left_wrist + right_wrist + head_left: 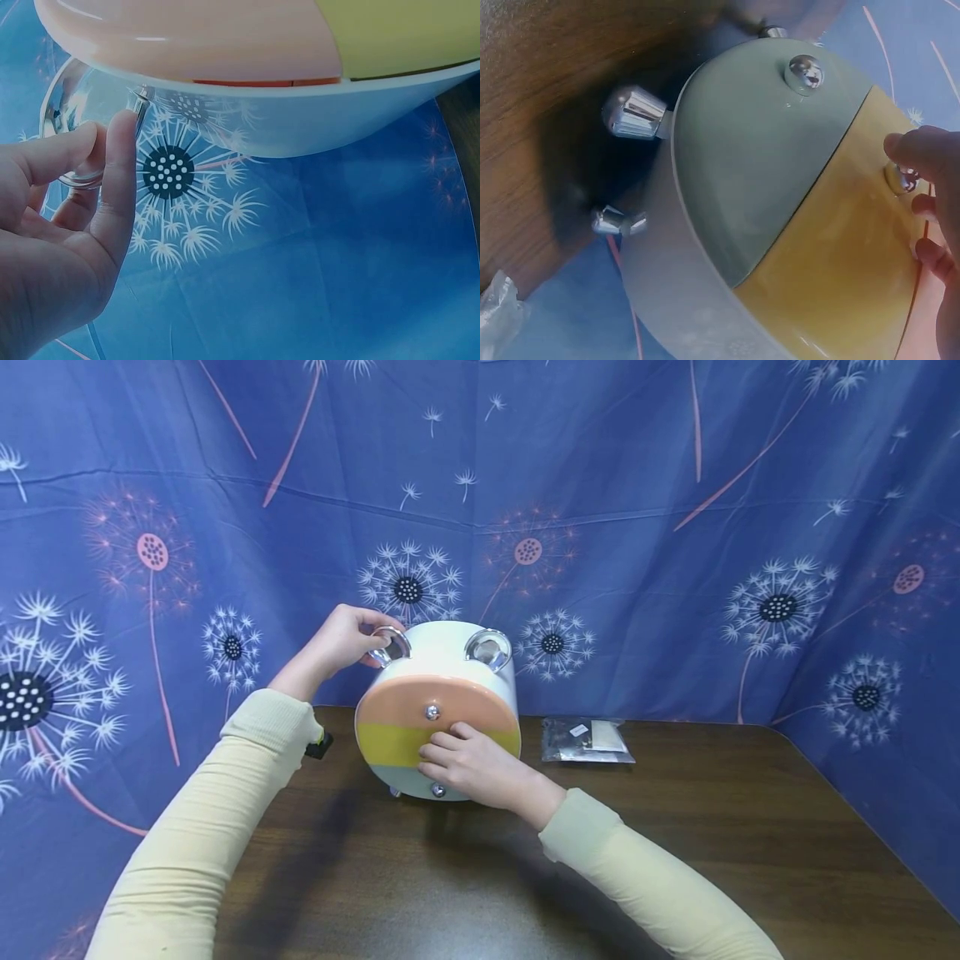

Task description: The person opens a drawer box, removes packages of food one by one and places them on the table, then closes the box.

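Observation:
A round drum-shaped drawer box (442, 647) stands on feet on the table, its white shell fronted by orange, yellow and grey-green panels. In the head view my left hand (348, 639) grips the shiny silver dish-shaped ear (397, 646) on its top left; thumb and fingers close on its rim in the left wrist view. A matching ear (490, 649) sits at top right. My right hand (472, 764) is at the yellow middle panel (840, 247). Its thumb and finger pinch the silver knob (901, 180), which the hand hides in the head view.
A clear plastic bag (587, 741) with a white piece and small parts lies right of the box on the brown wooden table (720, 827). Silver feet (634, 112) hold the box up. A blue dandelion-print cloth (637, 568) hangs close behind.

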Demonstrator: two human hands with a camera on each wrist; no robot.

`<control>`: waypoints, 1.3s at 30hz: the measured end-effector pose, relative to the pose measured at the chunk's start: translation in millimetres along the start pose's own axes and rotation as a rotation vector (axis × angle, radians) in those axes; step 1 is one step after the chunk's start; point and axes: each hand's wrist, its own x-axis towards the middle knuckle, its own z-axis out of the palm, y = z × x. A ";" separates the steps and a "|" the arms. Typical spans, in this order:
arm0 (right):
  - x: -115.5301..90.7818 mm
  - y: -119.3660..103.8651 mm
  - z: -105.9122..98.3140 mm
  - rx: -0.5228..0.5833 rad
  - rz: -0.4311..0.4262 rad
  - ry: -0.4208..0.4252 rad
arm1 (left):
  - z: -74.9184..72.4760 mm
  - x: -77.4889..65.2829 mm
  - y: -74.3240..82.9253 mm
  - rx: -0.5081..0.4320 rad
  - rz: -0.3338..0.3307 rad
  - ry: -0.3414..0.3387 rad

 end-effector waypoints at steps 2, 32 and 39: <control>0.6 0.3 1.3 -0.002 -0.001 -0.003 | -0.2 0.0 -0.1 0.000 0.002 -0.001; 6.4 5.5 12.5 -0.132 -0.058 0.005 | 0.3 -0.5 -0.6 0.000 0.017 0.006; 7.0 3.6 14.1 -0.110 -0.049 0.019 | 0.3 -0.2 -0.9 0.008 0.021 0.011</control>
